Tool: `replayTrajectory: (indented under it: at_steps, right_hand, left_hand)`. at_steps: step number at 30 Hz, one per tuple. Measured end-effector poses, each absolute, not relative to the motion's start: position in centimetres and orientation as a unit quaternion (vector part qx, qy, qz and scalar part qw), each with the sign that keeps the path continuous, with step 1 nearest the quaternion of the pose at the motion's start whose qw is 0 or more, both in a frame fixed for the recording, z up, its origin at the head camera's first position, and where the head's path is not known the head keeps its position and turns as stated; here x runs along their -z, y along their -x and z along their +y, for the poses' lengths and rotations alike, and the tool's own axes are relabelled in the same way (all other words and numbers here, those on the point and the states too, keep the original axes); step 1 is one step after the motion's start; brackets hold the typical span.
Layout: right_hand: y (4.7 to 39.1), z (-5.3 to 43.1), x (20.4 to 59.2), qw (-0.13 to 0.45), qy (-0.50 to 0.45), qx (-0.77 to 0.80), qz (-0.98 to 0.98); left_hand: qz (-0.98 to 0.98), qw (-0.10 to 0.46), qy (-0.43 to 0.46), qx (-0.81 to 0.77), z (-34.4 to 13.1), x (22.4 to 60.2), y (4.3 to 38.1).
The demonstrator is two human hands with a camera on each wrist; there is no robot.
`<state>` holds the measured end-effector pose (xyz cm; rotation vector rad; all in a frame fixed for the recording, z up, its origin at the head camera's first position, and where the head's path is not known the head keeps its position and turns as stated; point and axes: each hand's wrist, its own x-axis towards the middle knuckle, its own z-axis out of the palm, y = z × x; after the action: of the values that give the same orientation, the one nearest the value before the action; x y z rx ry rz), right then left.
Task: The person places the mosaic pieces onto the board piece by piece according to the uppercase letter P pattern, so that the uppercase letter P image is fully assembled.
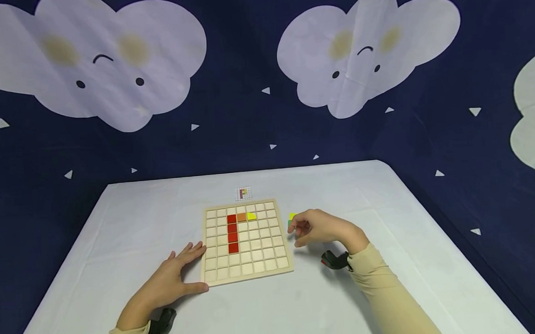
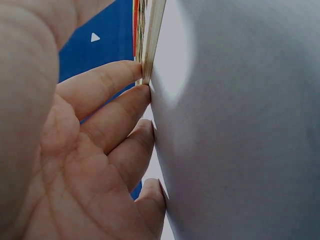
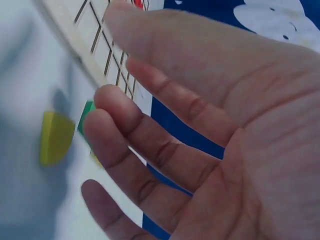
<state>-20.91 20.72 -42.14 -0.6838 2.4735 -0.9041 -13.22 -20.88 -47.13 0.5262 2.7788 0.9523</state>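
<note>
A wooden grid board (image 1: pixel 250 277) lies flat on the white table. Red square tiles (image 1: pixel 232 237) form a column in it, with an orange tile (image 1: pixel 241 217) and a yellow tile (image 1: pixel 251 216) running rightward from the top one. My left hand (image 1: pixel 171 276) rests by the board's left side, thumb at the near corner and fingertips against the wooden edge (image 2: pixel 150 55). Beyond the right edge hovers my right hand (image 1: pixel 321 227), fingers loosely bent and nothing seen between them. Close to its fingertips are a yellow curved-sided piece (image 3: pixel 56 139) and a green piece (image 3: pixel 86 115), partly hidden by the fingers.
A small card (image 1: pixel 244 193) printed with a coloured grid pattern lies behind the board. Dark blue cloth with clouds (image 1: pixel 244 138) hangs past the table's far edge. Each wrist wears a black camera, such as the right one (image 1: pixel 335 260).
</note>
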Motion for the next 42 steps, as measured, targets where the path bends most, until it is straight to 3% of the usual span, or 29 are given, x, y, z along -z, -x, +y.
replayTrajectory:
  at_steps: [12,26,42]
  right_hand:
    - [19.6,24.4,41.8,0.222,0.212,0.348,0.886]
    - [18.4,27.7,43.4,0.301,0.184,0.398,0.847]
    - [17.6,28.3,44.8,0.266,0.204,0.391,0.857]
  left_hand:
    - [0.928,0.078,-0.175,-0.318,-21.1,47.3,13.4]
    - [0.93,0.08,-0.172,-0.316,-21.0,47.2,13.4]
    - [0.929,0.077,-0.179,-0.315,-21.1,47.1,13.4]
